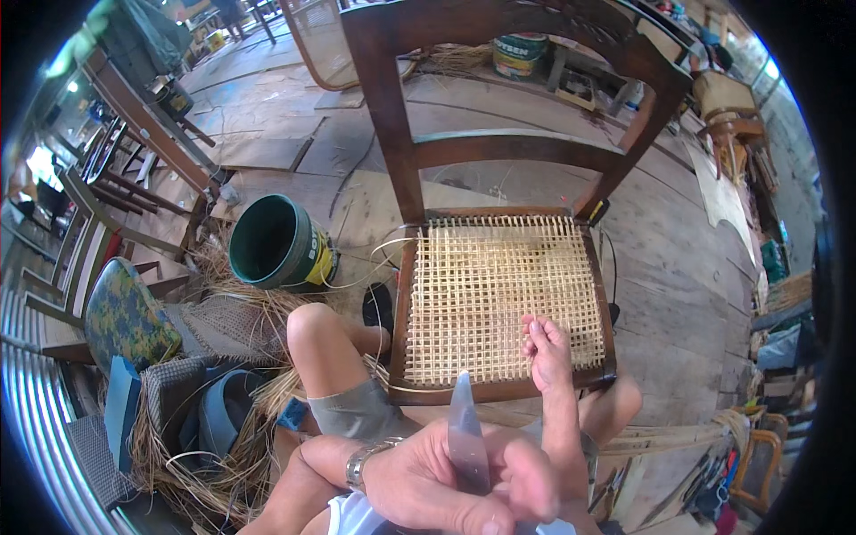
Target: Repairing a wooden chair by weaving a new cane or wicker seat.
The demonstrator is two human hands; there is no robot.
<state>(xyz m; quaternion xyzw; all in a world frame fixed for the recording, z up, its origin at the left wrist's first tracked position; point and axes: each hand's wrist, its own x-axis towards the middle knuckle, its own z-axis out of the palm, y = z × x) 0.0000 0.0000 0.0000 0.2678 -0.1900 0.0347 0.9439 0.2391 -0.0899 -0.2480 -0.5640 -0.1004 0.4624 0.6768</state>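
A dark wooden chair (510, 390) stands in front of me, its seat of woven cane (499, 294) facing up. My left hand (437, 477), with a metal watch on the wrist, is close below the seat's front edge. Its fingers are curled around a knife (465, 428) whose pointed blade sticks upward; the handle is hidden. Over the right front part of the cane, my right hand (548, 350) is closed in a pinch. Whatever its fingertips hold is too small to make out. A loose cane strand (397, 241) curves out from the seat's left side.
A green bucket (267, 241) stands left of the chair. Loose cane strands (205, 473) lie heaped at lower left, near a camouflage-patterned cushion (129, 312). Another bucket (520, 55) is behind the chair. More chairs stand at far left, and a wooden chair (733, 107) at far right.
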